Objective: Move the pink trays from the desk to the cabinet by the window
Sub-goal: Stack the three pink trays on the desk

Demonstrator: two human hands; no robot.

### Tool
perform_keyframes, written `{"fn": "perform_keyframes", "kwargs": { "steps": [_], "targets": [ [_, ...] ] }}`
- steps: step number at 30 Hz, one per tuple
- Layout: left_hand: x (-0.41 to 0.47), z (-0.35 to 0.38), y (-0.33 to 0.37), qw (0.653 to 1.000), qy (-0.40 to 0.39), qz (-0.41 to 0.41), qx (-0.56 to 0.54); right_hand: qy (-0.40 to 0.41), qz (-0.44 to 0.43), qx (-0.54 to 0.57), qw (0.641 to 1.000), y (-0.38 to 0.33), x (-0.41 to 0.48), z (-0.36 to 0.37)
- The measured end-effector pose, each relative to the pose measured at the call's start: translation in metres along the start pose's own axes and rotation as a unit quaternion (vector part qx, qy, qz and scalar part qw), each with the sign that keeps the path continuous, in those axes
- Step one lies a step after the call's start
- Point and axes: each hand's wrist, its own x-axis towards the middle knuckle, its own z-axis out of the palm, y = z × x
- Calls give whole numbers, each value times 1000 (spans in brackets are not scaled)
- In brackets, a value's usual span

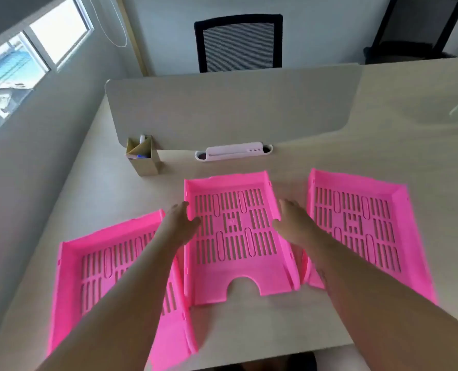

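Observation:
Three pink slotted letter trays lie flat on the pale desk point(249, 319). The middle tray point(233, 236) sits straight in front of me. The left tray point(88, 266) is angled, and my left forearm crosses it. The right tray point(361, 223) lies beyond my right arm. My left hand point(178, 223) is at the middle tray's left wall, thumb inside over the slotted floor, fingers outside. My right hand point(293, 220) is at its right wall in the same way. Whether either hand presses the wall firmly, I cannot tell.
A beige divider panel point(230, 108) stands across the back of the desk. A cardboard pen holder point(143, 156) and a white cable tray point(233, 152) sit at its foot. A black mesh chair point(238, 41) stands beyond. A window point(21, 54) is at the upper left.

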Motion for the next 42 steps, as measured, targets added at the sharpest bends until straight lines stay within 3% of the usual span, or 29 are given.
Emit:
{"fn": "perform_keyframes", "kwargs": {
  "steps": [3, 6, 12, 18, 24, 27, 31, 36, 39, 42],
  "targets": [
    [-2, 15, -10, 1000, -18, -20, 9, -18, 21, 31, 999, 13, -2, 27],
    [1, 27, -22, 1000, 11, -25, -9, -32, 45, 31, 998, 21, -10, 42],
    [6, 37, -30, 998, 44, -27, -39, -20, 51, -3, 998, 32, -14, 40],
    [4, 41, -24, 998, 48, -24, -38, -33, 42, 42, 998, 43, -10, 30],
    [9, 51, 29, 996, 81, 21, 20, 29, -20, 80, 996, 70, 2, -32],
    [14, 73, 77, 996, 40, 76, 39, 63, -36, 76, 995, 103, 13, -68],
    [19, 120, 143, 991, -8, 131, 28, 99, 16, 48, 994, 170, 19, -99],
    [21, 178, 193, 993, -56, 97, 27, 169, 115, -78, 976, 242, 15, -121],
    [20, 204, 206, 994, -75, 66, 40, 142, 193, 4, 971, 279, 9, -111],
    [20, 218, 208, 990, -127, 33, 52, 78, 218, 77, 970, 302, 9, -97]
  ]
}}
